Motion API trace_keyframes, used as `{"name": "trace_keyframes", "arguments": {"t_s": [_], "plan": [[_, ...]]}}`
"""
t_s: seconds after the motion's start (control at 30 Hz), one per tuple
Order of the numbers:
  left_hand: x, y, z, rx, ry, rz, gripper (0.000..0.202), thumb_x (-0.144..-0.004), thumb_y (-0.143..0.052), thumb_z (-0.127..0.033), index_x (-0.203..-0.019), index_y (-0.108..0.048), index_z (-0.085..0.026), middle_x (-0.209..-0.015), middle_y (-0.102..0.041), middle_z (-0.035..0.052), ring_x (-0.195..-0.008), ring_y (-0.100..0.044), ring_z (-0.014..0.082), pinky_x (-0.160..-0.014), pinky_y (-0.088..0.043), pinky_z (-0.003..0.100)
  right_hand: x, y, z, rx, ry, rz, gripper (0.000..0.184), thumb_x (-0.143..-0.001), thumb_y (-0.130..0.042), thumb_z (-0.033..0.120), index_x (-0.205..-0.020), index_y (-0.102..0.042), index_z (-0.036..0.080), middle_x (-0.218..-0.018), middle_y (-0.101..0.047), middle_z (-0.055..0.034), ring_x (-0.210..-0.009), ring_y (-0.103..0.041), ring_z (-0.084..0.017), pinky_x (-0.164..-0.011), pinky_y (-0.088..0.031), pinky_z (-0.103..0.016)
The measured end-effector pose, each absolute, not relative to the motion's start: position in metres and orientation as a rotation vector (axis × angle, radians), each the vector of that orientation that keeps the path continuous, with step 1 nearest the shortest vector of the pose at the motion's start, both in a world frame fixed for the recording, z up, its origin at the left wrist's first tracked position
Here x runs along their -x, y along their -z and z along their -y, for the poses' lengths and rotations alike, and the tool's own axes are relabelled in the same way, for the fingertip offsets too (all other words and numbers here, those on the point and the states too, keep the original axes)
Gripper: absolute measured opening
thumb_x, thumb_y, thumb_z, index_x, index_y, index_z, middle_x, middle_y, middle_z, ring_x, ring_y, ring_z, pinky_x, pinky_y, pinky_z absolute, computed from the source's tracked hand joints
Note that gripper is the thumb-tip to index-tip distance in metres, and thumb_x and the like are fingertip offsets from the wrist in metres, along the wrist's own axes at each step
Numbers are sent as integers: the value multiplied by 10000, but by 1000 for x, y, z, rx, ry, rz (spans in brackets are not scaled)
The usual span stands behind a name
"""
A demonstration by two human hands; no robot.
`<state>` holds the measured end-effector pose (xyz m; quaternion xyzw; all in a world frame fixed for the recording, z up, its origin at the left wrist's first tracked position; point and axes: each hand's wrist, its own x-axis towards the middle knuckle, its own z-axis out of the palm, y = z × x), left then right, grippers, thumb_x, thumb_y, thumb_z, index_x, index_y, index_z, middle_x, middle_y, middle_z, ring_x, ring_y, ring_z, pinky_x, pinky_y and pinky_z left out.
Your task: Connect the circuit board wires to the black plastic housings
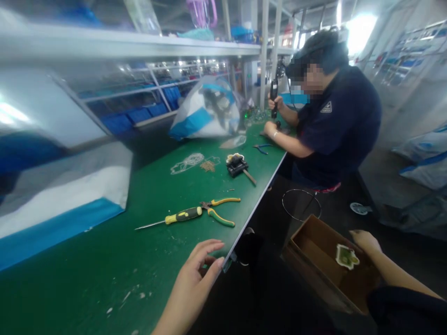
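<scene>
My left hand [193, 274] rests at the edge of the green table [167, 181], thumb and fingers apart, with nothing held. Just beyond it lie yellow-and-green cutting pliers [218, 209] and a screwdriver [181, 215], its handle end touching the pliers' jaws. My right hand [365, 244] is at the rim of a brown cardboard box [321, 270], fingers stretched out and partly hidden. Beside that hand, within the box's outline, is a small white-edged part with a green face [347, 257]; whether it touches the bottom I cannot tell.
A black device with a metal strip [237, 167], small tan pieces [208, 166] and white cord [190, 160] lie farther up the table. A co-worker [338, 107] holds a black power tool [274, 95] beside blue pliers [261, 148]. White-and-blue bags [206, 111] stand behind.
</scene>
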<state>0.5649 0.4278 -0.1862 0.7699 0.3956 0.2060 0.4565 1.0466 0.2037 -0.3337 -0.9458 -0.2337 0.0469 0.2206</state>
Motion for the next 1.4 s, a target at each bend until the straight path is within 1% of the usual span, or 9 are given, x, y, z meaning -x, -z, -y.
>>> {"name": "trace_keyframes", "arguments": {"t_s": [0.07,0.13,0.23,0.37,0.6,0.8,1.07,1.23,1.4], "plan": [[-562,187,-429,-1898,-504,-989,287,-860,-547,-401,-1101,-618,-263,-1280,-493,58,-897,-599,163,-862,-505,346,-1049,326,-235,2559,-133,737,165,-733,-566,307,-599,-624,229,-650,-656,-114,-696,-668,-316,-687,-535,-453],[-559,187,-430,-1881,-505,-998,287,-868,-534,-401,-1108,-611,-262,-1292,-481,62,-895,-595,164,-865,-503,351,-1045,310,-281,2458,-117,867,197,-736,-540,333,-779,-678,200,-831,-690,-136,-832,-670,-322,-786,-527,-462],[-554,187,-431,-1863,-504,-1005,287,-881,-510,-402,-1108,-608,-256,-1304,-471,70,-931,-585,174,-874,-499,350,-1021,270,-366,2252,-81,1092,395,-813,-483,393,-1114,-615,174,-1114,-635,-125,-957,-645,-240,-891,-496,-379],[-545,185,-429,-1867,-517,-1024,269,-883,-510,-390,-1094,-615,-262,-1298,-476,65,-920,-586,162,-900,-481,340,-958,214,-482,2045,-74,1372,475,-841,-504,475,-1260,-511,250,-1253,-542,-71,-1043,-592,-173,-928,-458,-284],[-529,174,-411,-1834,-605,-1103,225,-859,-534,-343,-1039,-640,-259,-1215,-538,63,-800,-598,133,-675,-481,239,-875,192,-604,2168,-57,1384,1065,-537,-762,606,-1406,-306,192,-1361,-373,-225,-1209,-435,-408,-971,-360,-526],[-513,159,-397,-1839,-693,-1124,215,-852,-539,-276,-1042,-638,-267,-1202,-552,52,-820,-601,133,-711,-489,248,-871,170,-613,2175,30,1375,784,-594,-730,446,-1252,-436,137,-1150,-511,-196,-1077,-527,-359,-890,-422,-470],[-492,145,-396,-1823,-890,-1201,354,-855,-543,-233,-1198,-540,-322,-1287,-481,40,-969,-583,160,-792,-523,292,-826,69,-572,1675,-17,1855,831,-588,-755,502,-1291,-433,198,-1067,-609,-84,-952,-602,-272,-866,-481,-400],[-467,143,-409,-1793,-1249,-1357,671,-777,-688,-318,-1361,-358,-342,-1455,-261,65,-1323,-333,251,-991,-459,405,-748,31,-516,1281,-215,2286,798,-628,-760,463,-1316,-422,243,-1144,-607,-60,-938,-624,-261,-838,-523,-397],[-440,148,-408,-1657,-1278,-1291,1143,-496,-885,-366,-1432,-233,-315,-1506,-164,125,-1343,-309,336,-1015,-433,481,-683,29,-471,898,-343,2622,852,-622,-768,427,-1364,-380,269,-1210,-580,-40,-1033,-610,-276,-885,-529,-370]]}}
